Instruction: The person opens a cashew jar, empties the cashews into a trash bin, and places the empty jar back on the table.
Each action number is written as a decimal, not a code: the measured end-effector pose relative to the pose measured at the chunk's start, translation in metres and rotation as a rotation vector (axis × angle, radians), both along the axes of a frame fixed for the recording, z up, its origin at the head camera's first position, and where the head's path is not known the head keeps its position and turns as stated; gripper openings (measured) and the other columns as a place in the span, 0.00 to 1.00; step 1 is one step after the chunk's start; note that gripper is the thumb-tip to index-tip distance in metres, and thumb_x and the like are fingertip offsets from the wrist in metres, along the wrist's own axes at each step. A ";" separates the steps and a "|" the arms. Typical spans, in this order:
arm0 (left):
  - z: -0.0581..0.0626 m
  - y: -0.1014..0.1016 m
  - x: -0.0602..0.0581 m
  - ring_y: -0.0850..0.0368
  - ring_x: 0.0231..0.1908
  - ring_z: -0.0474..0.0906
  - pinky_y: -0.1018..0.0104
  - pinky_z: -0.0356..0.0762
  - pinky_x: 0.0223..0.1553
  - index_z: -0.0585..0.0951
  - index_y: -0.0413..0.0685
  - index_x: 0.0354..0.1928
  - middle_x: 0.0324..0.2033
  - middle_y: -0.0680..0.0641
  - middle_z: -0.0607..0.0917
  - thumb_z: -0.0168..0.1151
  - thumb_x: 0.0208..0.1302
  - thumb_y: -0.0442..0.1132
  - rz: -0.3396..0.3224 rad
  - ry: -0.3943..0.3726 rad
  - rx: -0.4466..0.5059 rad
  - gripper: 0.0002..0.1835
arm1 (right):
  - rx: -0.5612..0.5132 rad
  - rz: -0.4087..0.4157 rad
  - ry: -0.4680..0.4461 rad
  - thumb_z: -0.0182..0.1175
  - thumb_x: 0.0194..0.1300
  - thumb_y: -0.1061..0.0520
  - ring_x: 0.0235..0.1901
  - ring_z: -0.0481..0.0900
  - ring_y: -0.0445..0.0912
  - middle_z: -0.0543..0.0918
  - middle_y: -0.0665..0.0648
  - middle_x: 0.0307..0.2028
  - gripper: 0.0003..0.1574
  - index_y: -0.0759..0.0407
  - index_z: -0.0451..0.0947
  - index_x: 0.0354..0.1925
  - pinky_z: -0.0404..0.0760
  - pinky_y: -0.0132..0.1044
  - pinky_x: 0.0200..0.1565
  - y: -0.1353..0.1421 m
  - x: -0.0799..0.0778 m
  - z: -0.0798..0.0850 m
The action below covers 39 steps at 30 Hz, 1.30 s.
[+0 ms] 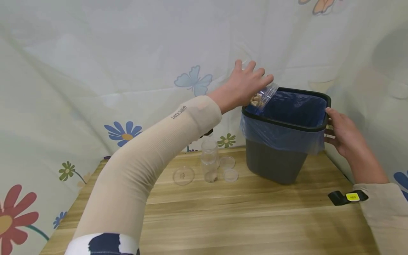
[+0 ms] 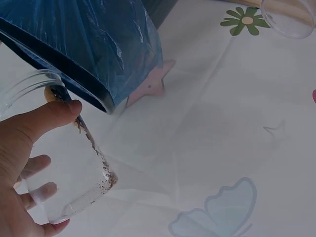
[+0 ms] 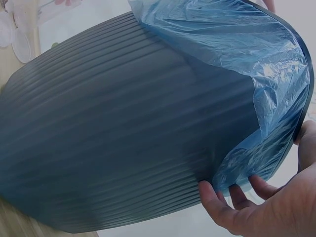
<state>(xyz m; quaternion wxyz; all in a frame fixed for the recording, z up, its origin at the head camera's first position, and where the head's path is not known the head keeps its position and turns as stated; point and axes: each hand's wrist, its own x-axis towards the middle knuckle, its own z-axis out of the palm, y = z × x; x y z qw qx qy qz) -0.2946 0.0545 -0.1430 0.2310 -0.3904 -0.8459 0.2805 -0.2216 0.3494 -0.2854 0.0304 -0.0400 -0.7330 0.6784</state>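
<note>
My left hand (image 1: 247,83) grips a clear plastic jar (image 2: 74,158), tilted with its open mouth at the left rim of the trash bin (image 1: 274,161). Tan pieces (image 1: 256,100) lie near the jar's mouth, and brown crumbs (image 2: 106,177) cling along its inside wall in the left wrist view. The dark grey bin is lined with a blue plastic bag (image 1: 277,136) folded over its black rim. My right hand (image 1: 345,132) holds the bin's right side, thumb at the rim and fingertips against the bag and ribbed wall in the right wrist view.
Clear jars (image 1: 209,166) stand on the wooden table (image 1: 242,219) left of the bin, one with a little brown residue at its bottom. Clear round lids (image 1: 183,176) lie on both sides of them. A flower-printed sheet (image 1: 127,53) hangs behind the table and at its sides.
</note>
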 end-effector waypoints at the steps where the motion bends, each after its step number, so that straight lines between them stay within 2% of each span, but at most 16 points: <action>1: 0.000 0.000 0.000 0.38 0.66 0.63 0.32 0.60 0.64 0.59 0.56 0.74 0.66 0.45 0.71 0.67 0.67 0.49 -0.001 0.002 0.000 0.38 | 0.000 0.001 -0.001 0.43 0.76 0.31 0.49 0.69 0.43 0.64 0.47 0.56 0.38 0.51 0.57 0.71 0.76 0.29 0.39 0.000 0.000 0.000; 7: -0.001 0.000 0.000 0.38 0.67 0.63 0.32 0.60 0.64 0.59 0.57 0.74 0.67 0.45 0.70 0.67 0.68 0.51 -0.017 0.012 -0.001 0.38 | -0.017 0.005 -0.002 0.44 0.76 0.31 0.48 0.70 0.43 0.65 0.47 0.55 0.27 0.45 0.65 0.60 0.76 0.30 0.39 -0.001 0.002 0.001; 9: -0.002 0.000 0.000 0.38 0.67 0.63 0.33 0.61 0.64 0.59 0.57 0.74 0.67 0.45 0.70 0.66 0.69 0.52 -0.025 0.020 -0.003 0.37 | -0.020 0.002 -0.003 0.44 0.76 0.31 0.48 0.70 0.43 0.65 0.48 0.55 0.26 0.44 0.65 0.59 0.76 0.29 0.39 -0.001 0.002 0.002; 15: -0.004 0.001 0.002 0.37 0.68 0.62 0.32 0.61 0.65 0.59 0.56 0.73 0.67 0.45 0.70 0.65 0.70 0.51 -0.049 0.029 -0.026 0.36 | -0.009 -0.002 0.000 0.44 0.76 0.31 0.49 0.70 0.44 0.65 0.48 0.56 0.28 0.45 0.64 0.62 0.77 0.29 0.39 -0.003 0.004 0.004; 19: -0.005 0.002 0.002 0.37 0.69 0.61 0.32 0.60 0.66 0.59 0.55 0.73 0.67 0.44 0.70 0.64 0.72 0.48 -0.050 0.036 -0.035 0.34 | -0.034 0.003 0.008 0.45 0.76 0.32 0.47 0.71 0.42 0.65 0.49 0.55 0.27 0.46 0.65 0.60 0.78 0.29 0.38 -0.004 0.004 0.003; 24: -0.005 0.002 0.002 0.37 0.69 0.61 0.32 0.60 0.66 0.59 0.55 0.72 0.67 0.44 0.70 0.60 0.73 0.42 -0.047 0.037 -0.031 0.31 | -0.002 -0.002 0.002 0.44 0.76 0.31 0.48 0.71 0.43 0.65 0.48 0.56 0.38 0.53 0.58 0.71 0.76 0.30 0.41 -0.004 0.004 0.002; 27: -0.005 0.002 0.002 0.37 0.69 0.61 0.32 0.60 0.66 0.59 0.55 0.72 0.67 0.44 0.70 0.59 0.73 0.42 -0.044 0.034 -0.029 0.30 | 0.013 0.000 0.000 0.43 0.76 0.30 0.51 0.69 0.44 0.65 0.48 0.57 0.44 0.56 0.53 0.74 0.76 0.30 0.41 -0.003 0.003 0.001; 32: -0.005 0.002 0.002 0.37 0.69 0.61 0.32 0.59 0.66 0.60 0.55 0.72 0.67 0.44 0.70 0.60 0.73 0.41 -0.042 0.041 -0.026 0.31 | -0.007 0.003 0.008 0.44 0.76 0.31 0.49 0.71 0.43 0.65 0.48 0.56 0.42 0.55 0.54 0.73 0.77 0.29 0.39 -0.002 0.002 0.001; 39: -0.006 0.001 0.002 0.38 0.69 0.61 0.33 0.59 0.66 0.61 0.56 0.71 0.67 0.45 0.70 0.58 0.75 0.40 -0.067 0.056 -0.018 0.28 | -0.040 0.000 0.012 0.45 0.76 0.32 0.46 0.71 0.42 0.65 0.48 0.54 0.33 0.50 0.60 0.67 0.78 0.29 0.38 -0.002 0.003 0.001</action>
